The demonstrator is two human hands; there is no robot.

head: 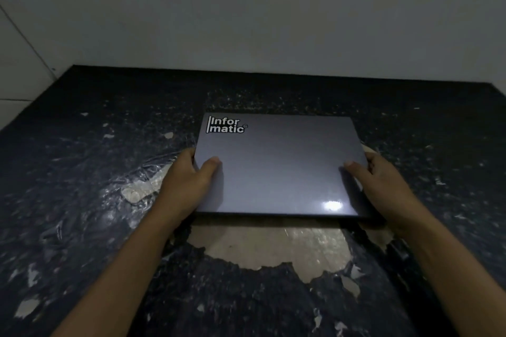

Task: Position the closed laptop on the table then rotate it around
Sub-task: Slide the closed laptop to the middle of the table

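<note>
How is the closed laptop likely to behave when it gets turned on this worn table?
The laptop looks like a rigid flat slab, so it should turn as one piece without flexing. Its glossy lid may be slippery under the thumbs, though the left hand and right hand grip opposite edges. The table and its peeling surface could snag it.

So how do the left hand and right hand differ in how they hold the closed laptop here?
The left hand grips the laptop at its left edge, the right hand at its right edge. The left hand's thumb lies plainly on the lid, pointing toward the sticker; the right hand's thumb only just reaches over the lid's edge. The left hand sits slightly nearer the front corner in the picture. Both clasp a side edge, thumbs on top, fingers hidden beneath, over the worn table.
</note>
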